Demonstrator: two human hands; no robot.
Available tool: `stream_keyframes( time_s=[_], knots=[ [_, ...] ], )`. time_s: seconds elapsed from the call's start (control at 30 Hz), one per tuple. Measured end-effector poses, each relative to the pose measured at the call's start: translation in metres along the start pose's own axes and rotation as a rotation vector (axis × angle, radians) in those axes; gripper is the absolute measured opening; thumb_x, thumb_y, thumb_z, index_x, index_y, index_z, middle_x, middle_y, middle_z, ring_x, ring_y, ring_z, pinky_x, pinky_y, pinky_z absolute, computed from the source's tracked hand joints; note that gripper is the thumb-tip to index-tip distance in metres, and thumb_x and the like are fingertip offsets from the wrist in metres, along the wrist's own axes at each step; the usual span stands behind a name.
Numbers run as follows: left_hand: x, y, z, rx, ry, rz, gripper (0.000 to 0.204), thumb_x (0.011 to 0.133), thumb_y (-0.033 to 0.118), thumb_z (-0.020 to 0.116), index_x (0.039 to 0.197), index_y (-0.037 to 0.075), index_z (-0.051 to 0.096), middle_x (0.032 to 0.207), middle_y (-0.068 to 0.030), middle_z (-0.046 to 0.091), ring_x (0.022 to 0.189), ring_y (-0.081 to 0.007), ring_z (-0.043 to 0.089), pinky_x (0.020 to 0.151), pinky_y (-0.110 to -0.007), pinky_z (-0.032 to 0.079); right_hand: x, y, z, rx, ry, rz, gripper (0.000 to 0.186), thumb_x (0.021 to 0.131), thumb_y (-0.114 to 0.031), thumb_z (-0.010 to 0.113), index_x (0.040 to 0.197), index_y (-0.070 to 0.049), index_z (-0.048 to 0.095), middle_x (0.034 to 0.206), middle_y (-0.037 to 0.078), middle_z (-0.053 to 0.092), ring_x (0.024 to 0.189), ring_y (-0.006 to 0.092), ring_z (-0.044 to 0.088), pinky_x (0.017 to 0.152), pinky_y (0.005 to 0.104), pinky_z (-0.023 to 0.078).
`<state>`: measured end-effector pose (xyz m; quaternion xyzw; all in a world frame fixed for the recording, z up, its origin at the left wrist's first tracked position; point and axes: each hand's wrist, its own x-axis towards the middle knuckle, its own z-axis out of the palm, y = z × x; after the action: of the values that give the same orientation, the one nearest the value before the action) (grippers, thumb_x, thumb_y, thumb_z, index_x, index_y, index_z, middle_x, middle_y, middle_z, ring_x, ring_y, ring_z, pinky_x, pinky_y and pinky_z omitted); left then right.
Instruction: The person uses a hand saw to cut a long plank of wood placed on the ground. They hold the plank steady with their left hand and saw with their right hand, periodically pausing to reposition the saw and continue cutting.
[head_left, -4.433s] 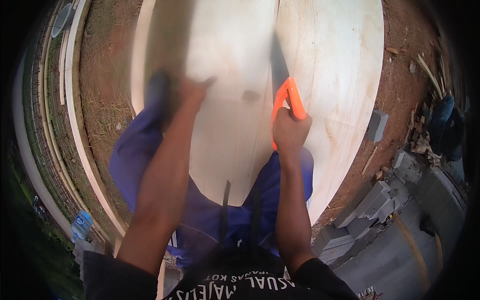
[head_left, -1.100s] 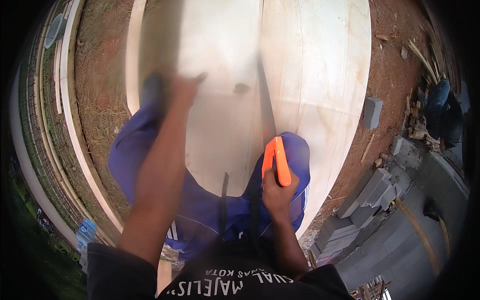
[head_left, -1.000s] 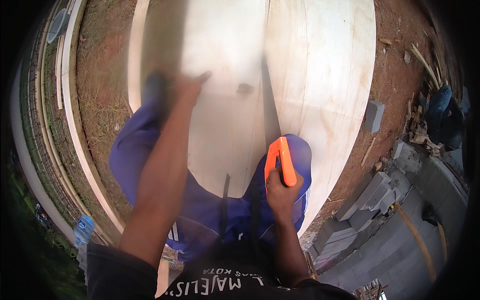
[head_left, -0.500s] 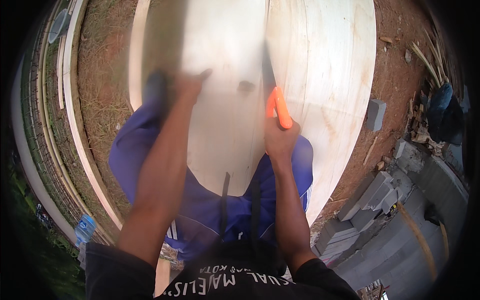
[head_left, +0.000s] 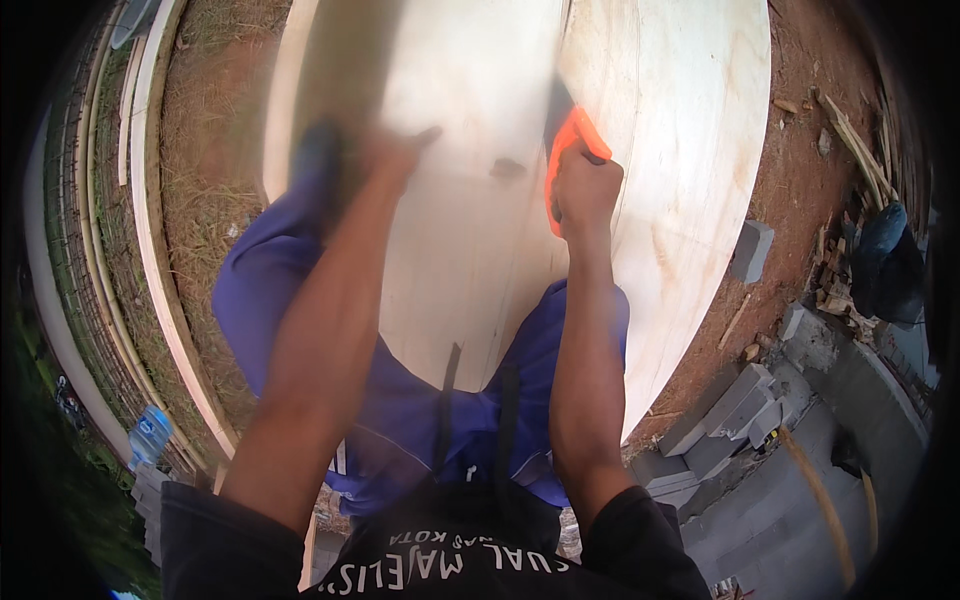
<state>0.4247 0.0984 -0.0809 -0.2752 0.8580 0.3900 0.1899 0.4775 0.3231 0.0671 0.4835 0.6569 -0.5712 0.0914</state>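
The right hand (head_left: 588, 188) held the saw (head_left: 574, 127) at the pale board (head_left: 460, 240), fingers closed round the orange handle (head_left: 553, 190), while the left hand (head_left: 394, 157) was too blurred to tell how open

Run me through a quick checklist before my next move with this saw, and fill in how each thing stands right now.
1. Orange saw handle gripped: ok, the right hand is closed around it.
2. Left hand away from the blade: ok, it is well off to the left.
3. Blade lined up with the dark line in the wooden panel: ok, the line runs on ahead of it.
4. Gloves on: not ok, both hands are bare.
5. Space beneath the blade clear: cannot tell, the panel hides it.
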Motion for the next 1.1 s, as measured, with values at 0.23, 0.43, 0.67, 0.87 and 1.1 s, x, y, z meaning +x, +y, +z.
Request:
stream_keyframes(
  time_s=[0.23, 0.43, 0.67, 0.87, 1.1],
  knots=[
    [0.002, 0.002, -0.009, 0.021, 0.028, -0.021, 0.095, 0.073, 0.032, 0.098, 0.138, -0.014, 0.046, 0.138, -0.0303, 0.06, 0.126, -0.0379, 0.062, 0.104, -0.045, 0.052, -0.183, 0.095, -0.079, 0.017, 0.01, -0.174, 0.037, 0.09, 0.007, 0.053, 0.123, 0.008, 0.069, 0.06, -0.002, 0.049, 0.048, 0.007, 0.049, 0.048, 0.0255, 0.042],
    [0.009, 0.0, -0.003, -0.008, 0.003, 0.006, 0.098, 0.073, 0.033, 0.099, 0.139, -0.014, 0.044, 0.139, -0.0305, 0.059, 0.126, -0.0387, 0.062, 0.105, -0.045, 0.052, -0.02, 0.034, 0.002, 0.053, 0.026, -0.146, 0.015, 0.087, -0.003, 0.054, 0.073, -0.003, 0.051, 0.06, -0.004, 0.041, 0.05, 0.0072, 0.036, 0.045, 0.0301, 0.03],
    [-0.004, 0.013, -0.02, 0.015, 0.015, -0.019, 0.102, 0.072, 0.036, 0.098, 0.14, -0.014, 0.042, 0.141, -0.031, 0.058, 0.125, -0.0384, 0.063, 0.104, -0.046, 0.053, -0.181, 0.101, -0.068, 0.04, 0.0, -0.212, 0.024, 0.088, 0.006, 0.055, 0.106, 0.009, 0.07, 0.059, -0.001, 0.051, 0.048, 0.0076, 0.049, 0.047, 0.0253, 0.043],
    [0.005, 0.002, -0.009, 0.084, -0.021, -0.049, 0.104, 0.072, 0.04, 0.098, 0.141, -0.014, 0.042, 0.141, -0.0316, 0.058, 0.123, -0.0387, 0.064, 0.1, -0.046, 0.055, -0.028, 0.016, 0.002, 0.067, -0.005, -0.014, 0.024, 0.086, -0.005, 0.056, 0.067, -0.009, 0.042, 0.059, -0.004, 0.04, 0.048, 0.0081, 0.035, 0.044, 0.0293, 0.026],
    [0.0, 0.008, -0.013, 0.09, 0.031, -0.041, 0.099, 0.071, 0.04, 0.099, 0.137, -0.013, 0.048, 0.133, -0.0309, 0.063, 0.119, -0.0398, 0.067, 0.097, -0.047, 0.056, -0.19, 0.116, -0.06, -0.016, -0.008, -0.245, 0.009, 0.09, 0.008, 0.056, 0.088, 0.007, 0.065, 0.061, -0.001, 0.05, 0.051, 0.0064, 0.048, 0.048, 0.0263, 0.041]
  ],
)
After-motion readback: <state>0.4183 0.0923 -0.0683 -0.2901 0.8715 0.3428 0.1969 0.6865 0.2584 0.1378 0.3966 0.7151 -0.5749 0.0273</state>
